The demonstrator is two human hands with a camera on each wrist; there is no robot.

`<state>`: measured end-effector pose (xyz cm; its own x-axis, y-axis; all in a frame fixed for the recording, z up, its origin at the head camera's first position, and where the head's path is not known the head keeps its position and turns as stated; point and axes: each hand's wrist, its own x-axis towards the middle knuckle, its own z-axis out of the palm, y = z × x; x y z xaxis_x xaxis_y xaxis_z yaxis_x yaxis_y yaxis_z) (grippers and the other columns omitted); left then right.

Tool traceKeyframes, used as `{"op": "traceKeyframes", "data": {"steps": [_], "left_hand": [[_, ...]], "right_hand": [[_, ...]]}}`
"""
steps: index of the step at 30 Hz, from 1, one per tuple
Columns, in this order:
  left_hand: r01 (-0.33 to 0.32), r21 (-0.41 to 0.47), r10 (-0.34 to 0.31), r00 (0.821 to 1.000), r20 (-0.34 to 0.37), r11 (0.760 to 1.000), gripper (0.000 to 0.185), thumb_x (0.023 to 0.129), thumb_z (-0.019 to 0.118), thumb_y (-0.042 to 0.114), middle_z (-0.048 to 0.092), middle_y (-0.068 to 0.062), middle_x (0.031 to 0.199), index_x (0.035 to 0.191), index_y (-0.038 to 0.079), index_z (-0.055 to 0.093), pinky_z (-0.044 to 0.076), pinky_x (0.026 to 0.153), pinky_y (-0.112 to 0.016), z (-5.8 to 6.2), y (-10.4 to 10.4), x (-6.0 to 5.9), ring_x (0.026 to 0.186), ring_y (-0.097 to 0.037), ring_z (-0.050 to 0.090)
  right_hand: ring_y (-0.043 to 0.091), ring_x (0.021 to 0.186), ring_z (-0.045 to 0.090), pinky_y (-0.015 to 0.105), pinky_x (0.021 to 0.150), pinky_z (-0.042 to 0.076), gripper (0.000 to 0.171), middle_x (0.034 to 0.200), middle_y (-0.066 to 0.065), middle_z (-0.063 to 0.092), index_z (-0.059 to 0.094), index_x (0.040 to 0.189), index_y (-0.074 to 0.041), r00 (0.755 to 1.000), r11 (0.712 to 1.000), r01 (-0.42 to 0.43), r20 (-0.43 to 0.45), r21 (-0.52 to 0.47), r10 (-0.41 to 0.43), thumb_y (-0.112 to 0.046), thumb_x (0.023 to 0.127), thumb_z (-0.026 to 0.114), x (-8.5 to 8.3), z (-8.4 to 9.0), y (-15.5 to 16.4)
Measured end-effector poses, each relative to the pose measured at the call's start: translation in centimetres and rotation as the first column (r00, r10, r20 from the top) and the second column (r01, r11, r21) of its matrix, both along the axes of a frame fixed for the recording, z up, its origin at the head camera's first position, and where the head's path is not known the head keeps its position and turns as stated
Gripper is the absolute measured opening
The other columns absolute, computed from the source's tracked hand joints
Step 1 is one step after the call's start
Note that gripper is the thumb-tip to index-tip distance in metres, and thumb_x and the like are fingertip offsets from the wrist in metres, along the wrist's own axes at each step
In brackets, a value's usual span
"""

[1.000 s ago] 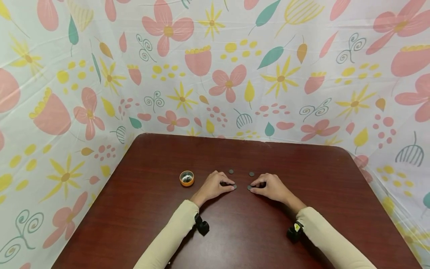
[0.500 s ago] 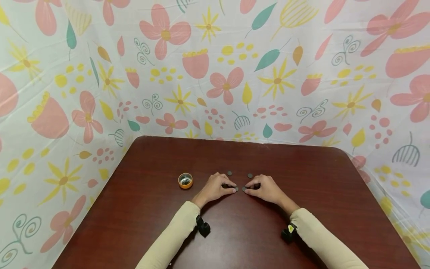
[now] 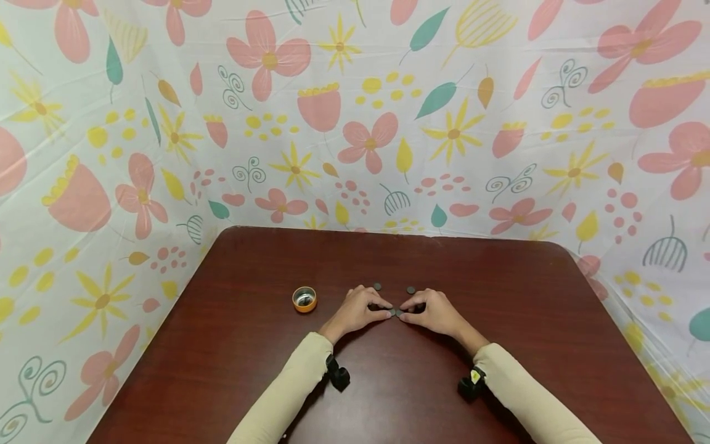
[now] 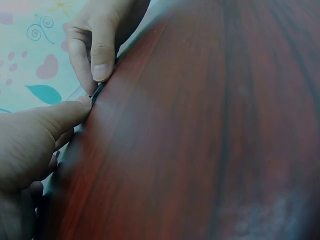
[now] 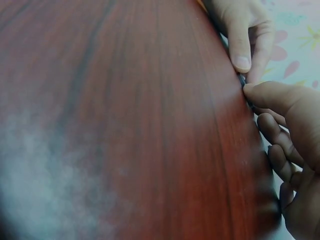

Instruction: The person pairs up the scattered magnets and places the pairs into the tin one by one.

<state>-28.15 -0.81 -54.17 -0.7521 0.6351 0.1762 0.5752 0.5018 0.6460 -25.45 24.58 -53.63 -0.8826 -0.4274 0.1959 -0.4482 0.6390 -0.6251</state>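
Sitting left on the table [image 3: 233, 345], an orange cap [image 3: 304, 299] lies apart. The left hand [image 3: 356, 310] pinches a dark disc [image 3: 392, 312]; directly rightward, touching edge to edge, the right hand [image 3: 436, 312] pinches its own disc [image 3: 399, 313]. Two more discs [image 3: 378, 287] lie beyond.

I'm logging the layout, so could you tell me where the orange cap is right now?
In the head view, the orange cap sits on the table, apart from the left hand on its outer side.
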Motion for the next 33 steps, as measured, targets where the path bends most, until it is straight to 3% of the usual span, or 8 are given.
{"op": "traceKeyframes", "data": {"steps": [4, 10, 16, 21, 23, 29, 33], "left_hand": [[-0.001, 0.003, 0.001, 1.000, 0.003, 1.000, 0.028, 0.096, 0.072, 0.039, 0.068, 0.015, 0.104, 0.120, 0.027, 0.078, 0.032, 0.085, -0.034, -0.1, -0.3, -0.1, 0.092, -0.010, 0.050], [-0.008, 0.080, 0.004, 0.999, 0.051, 0.997, 0.044, 0.099, 0.068, 0.044, 0.069, 0.009, 0.122, 0.136, 0.022, 0.069, 0.043, 0.098, -0.040, 0.4, -1.6, 0.4, 0.109, -0.011, 0.054], [-0.054, 0.184, 0.043, 0.997, 0.062, 0.981, 0.056, 0.098, 0.068, 0.046, 0.070, -0.002, 0.130, 0.148, 0.022, 0.057, 0.050, 0.098, -0.044, 3.0, -4.3, 1.7, 0.117, -0.019, 0.061], [-0.125, 0.305, 0.129, 0.992, 0.008, 0.944, 0.053, 0.096, 0.073, 0.041, 0.068, -0.006, 0.132, 0.144, 0.026, 0.059, 0.050, 0.095, -0.054, 4.7, -7.8, 1.9, 0.119, -0.033, 0.062], [-0.160, 0.338, 0.168, 0.986, 0.005, 0.928, 0.053, 0.094, 0.074, 0.041, 0.067, -0.006, 0.134, 0.144, 0.028, 0.060, 0.048, 0.097, -0.058, 4.7, -9.3, 1.8, 0.120, -0.036, 0.061], [-0.295, 0.312, 0.286, 0.955, 0.076, 0.903, 0.057, 0.090, 0.078, 0.044, 0.061, 0.008, 0.140, 0.143, 0.036, 0.058, 0.045, 0.105, -0.056, 3.0, -13.6, 1.7, 0.134, -0.024, 0.054], [-0.344, 0.275, 0.332, 0.939, 0.093, 0.898, 0.064, 0.088, 0.081, 0.042, 0.058, 0.003, 0.146, 0.146, 0.027, 0.058, 0.046, 0.104, -0.057, 1.9, -15.4, 1.6, 0.135, -0.026, 0.053]], "right_hand": [[0.013, 0.088, 0.059, 0.029, 0.072, 0.050, 0.020, 0.098, -0.010, 0.075, 0.082, 0.107, -0.021, 1.000, 1.000, -0.014, 0.007, -0.019, 0.014, -0.030, 0.088, 0.083, -0.2, 0.0, -0.1], [0.013, 0.089, 0.064, 0.031, 0.074, 0.054, 0.027, 0.098, -0.007, 0.074, 0.081, 0.110, -0.017, 0.999, 0.998, -0.046, -0.010, -0.049, 0.046, -0.033, 0.087, 0.084, -0.5, 0.3, 0.3], [0.014, 0.090, 0.064, 0.035, 0.074, 0.054, 0.033, 0.100, -0.005, 0.071, 0.080, 0.112, -0.014, 0.998, 0.998, -0.037, -0.051, -0.049, 0.035, -0.032, 0.086, 0.085, -0.7, 1.5, 0.3], [0.014, 0.095, 0.065, 0.037, 0.078, 0.055, 0.035, 0.103, -0.007, 0.071, 0.080, 0.113, -0.015, 0.998, 0.999, -0.019, -0.057, -0.044, 0.016, -0.035, 0.085, 0.085, -0.9, 2.2, -0.7], [0.015, 0.097, 0.066, 0.038, 0.078, 0.055, 0.035, 0.104, -0.006, 0.071, 0.080, 0.113, -0.014, 0.999, 0.999, -0.010, -0.045, -0.041, 0.008, -0.036, 0.086, 0.084, -0.8, 2.1, -1.1], [0.015, 0.100, 0.066, 0.037, 0.081, 0.056, 0.034, 0.107, -0.007, 0.071, 0.080, 0.112, -0.016, 1.000, 1.000, 0.014, 0.004, -0.019, -0.014, -0.037, 0.086, 0.084, -0.6, 1.5, -1.8], [0.015, 0.098, 0.065, 0.038, 0.081, 0.056, 0.031, 0.104, -0.007, 0.072, 0.081, 0.110, -0.016, 1.000, 1.000, 0.026, 0.010, -0.017, -0.026, -0.035, 0.086, 0.084, -0.6, 1.3, -2.3]]}}
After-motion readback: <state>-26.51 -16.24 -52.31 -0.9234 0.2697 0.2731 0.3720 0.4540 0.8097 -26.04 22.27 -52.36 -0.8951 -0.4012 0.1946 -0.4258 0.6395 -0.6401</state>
